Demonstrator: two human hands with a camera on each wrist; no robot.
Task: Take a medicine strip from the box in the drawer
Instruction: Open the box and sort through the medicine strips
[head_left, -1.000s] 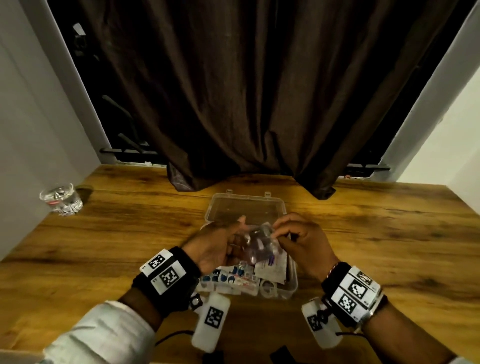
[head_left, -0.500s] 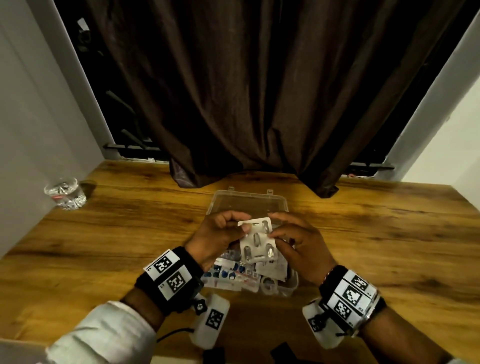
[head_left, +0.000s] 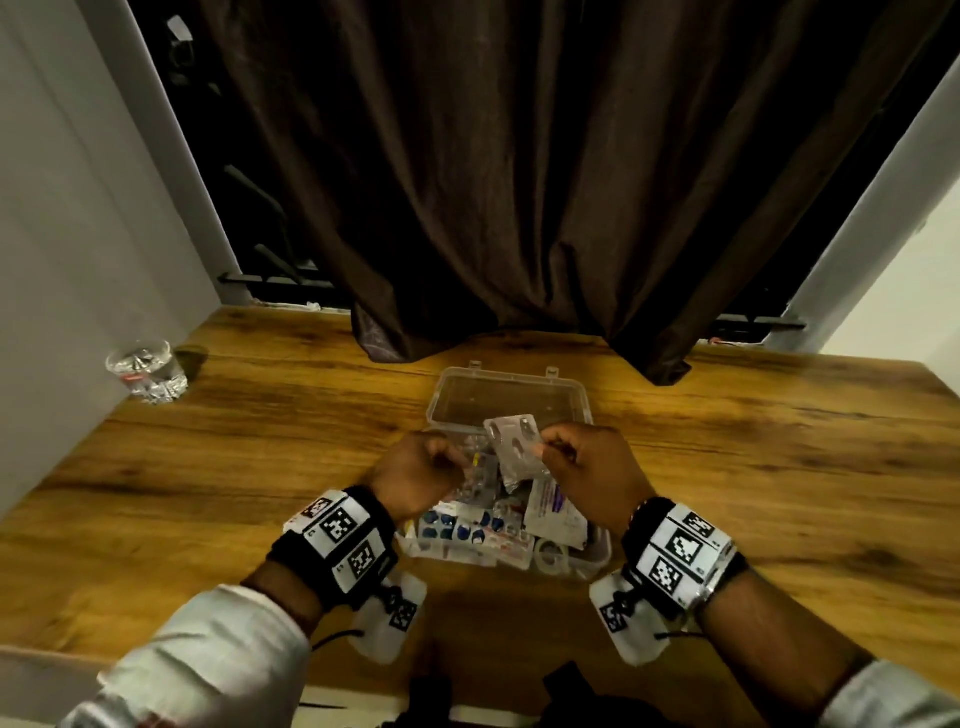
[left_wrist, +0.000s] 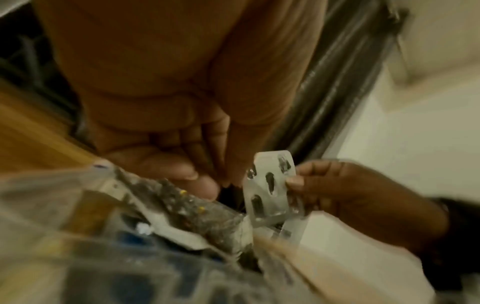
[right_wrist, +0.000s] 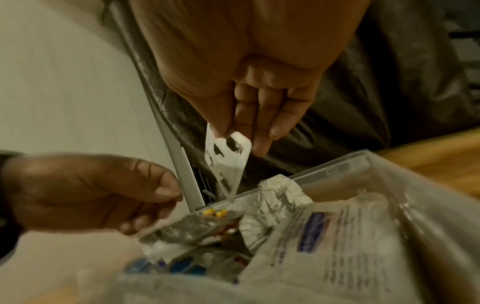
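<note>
**Strip lifted clear of the box, held by the right hand alone**

The right hand (head_left: 592, 475) pinches the strip (head_left: 517, 449) at one edge between thumb and fingertips (right_wrist: 261, 147). That edge grip leaves the blister face open to view, probably so it can be read or checked. The strip hangs nearly upright above the far half of the box (head_left: 597, 558), its lower end just over the other packets and, as far as the views show, not touching them. Several of its pockets look dark, perhaps already emptied.

The left hand (head_left: 415, 475) sits just beside the strip, apart from it, fingers curled loosely inward. Whether they pinch the foil packet (right_wrist: 192, 226) lying under them the blurred wrist views do not settle, so I cannot tell its hold. It seems placed to keep the remaining packets down while the strip comes away.

Both wrists hover over the near rim, forearms angled in from either side, knuckles up.

The box lies open on the table (head_left: 208, 467), its lid (head_left: 509, 397) folded back towards the curtain (head_left: 519, 182). A leaflet (head_left: 553, 512) lies inside on the right. A glass (head_left: 146, 370) stands well apart, at the far left.

The take looks all but done.
</note>
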